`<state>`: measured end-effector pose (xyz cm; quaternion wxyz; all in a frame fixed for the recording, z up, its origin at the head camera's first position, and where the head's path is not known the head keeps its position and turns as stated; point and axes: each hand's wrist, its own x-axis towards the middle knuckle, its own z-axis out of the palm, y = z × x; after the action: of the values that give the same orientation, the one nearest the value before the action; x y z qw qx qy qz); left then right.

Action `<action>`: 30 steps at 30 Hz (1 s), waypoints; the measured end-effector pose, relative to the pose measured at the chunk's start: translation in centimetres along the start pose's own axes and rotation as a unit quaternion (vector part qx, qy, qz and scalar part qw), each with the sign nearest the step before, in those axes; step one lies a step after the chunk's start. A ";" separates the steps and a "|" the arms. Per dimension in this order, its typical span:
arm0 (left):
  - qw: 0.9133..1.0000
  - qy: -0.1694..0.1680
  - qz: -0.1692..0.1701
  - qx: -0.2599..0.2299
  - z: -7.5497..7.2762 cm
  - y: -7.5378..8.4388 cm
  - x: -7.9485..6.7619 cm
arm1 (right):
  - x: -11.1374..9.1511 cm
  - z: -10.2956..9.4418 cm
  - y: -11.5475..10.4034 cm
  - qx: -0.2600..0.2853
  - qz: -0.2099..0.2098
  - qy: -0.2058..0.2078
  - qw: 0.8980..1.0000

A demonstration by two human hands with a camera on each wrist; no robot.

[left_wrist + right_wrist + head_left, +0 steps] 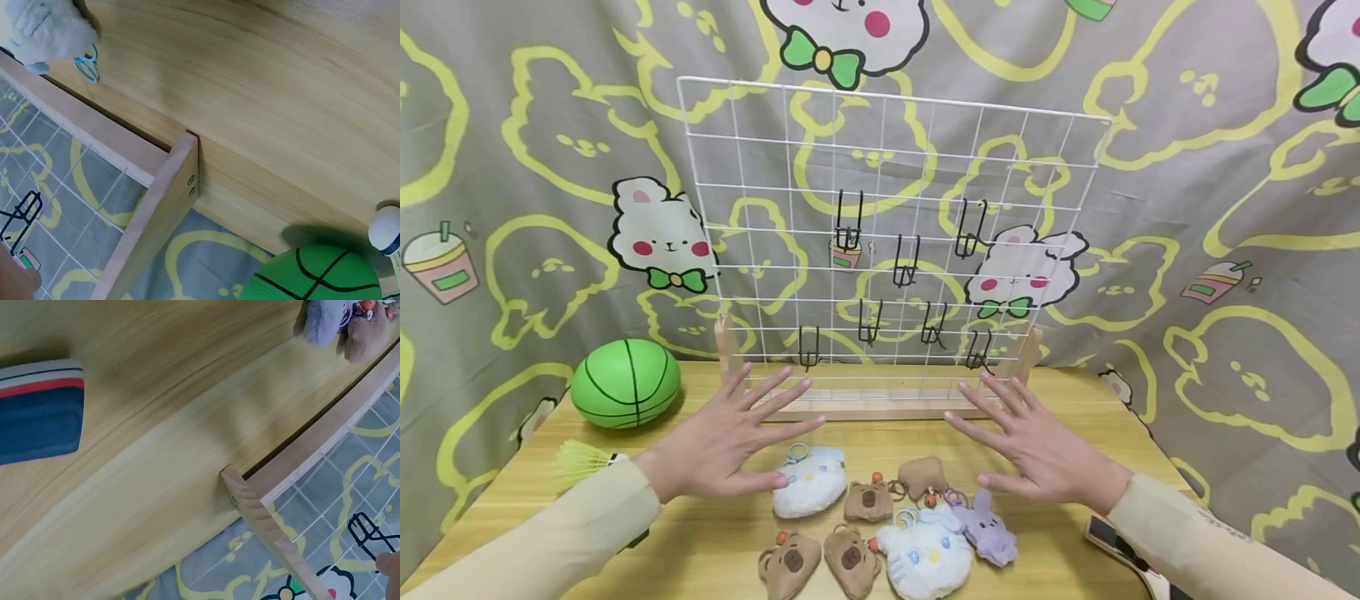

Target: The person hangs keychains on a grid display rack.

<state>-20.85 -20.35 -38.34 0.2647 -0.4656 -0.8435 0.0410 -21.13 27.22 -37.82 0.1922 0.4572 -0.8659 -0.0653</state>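
In the head view my left hand [722, 442] is held over the table with its fingers spread, holding nothing. Its thumb tip overlaps a white plush keychain [811, 487] with a blue bow. Across from it, my right hand [1045, 450] is spread the same way, also holding nothing, near a purple bunny plush [988, 529]. Between and below the hands lie several brown bear plush keychains [789, 567] and a second white plush cat face [928, 560]. Behind them stands a white wire grid rack [760, 175] carrying several black hooks [906, 271].
A green ball [625, 383] marked like a basketball sits at the table's left, with a yellow shuttlecock [580, 462] before it. A dark blue and white object with a red stripe [40, 419] lies at the right. A patterned curtain [550, 125] hangs behind the rack.
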 end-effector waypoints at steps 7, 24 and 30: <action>1.000 0.001 0.001 0.009 0.0 0.1 -0.3 | 0.4 0.0 -0.6 0.006 -0.013 0.014 1.000; 0.972 -0.049 -0.212 -0.087 -1.7 -0.3 -1.3 | 3.0 -0.2 -3.4 0.067 -0.018 -0.042 0.997; 0.925 0.037 -0.354 -0.136 -1.5 -1.0 -2.0 | 4.9 0.1 -4.4 0.177 0.008 -0.102 0.979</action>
<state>-20.00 -22.79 -37.54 0.2268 -0.1698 -0.9404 -0.1880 -20.27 20.64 -37.81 0.0197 0.4682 -0.8823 0.0444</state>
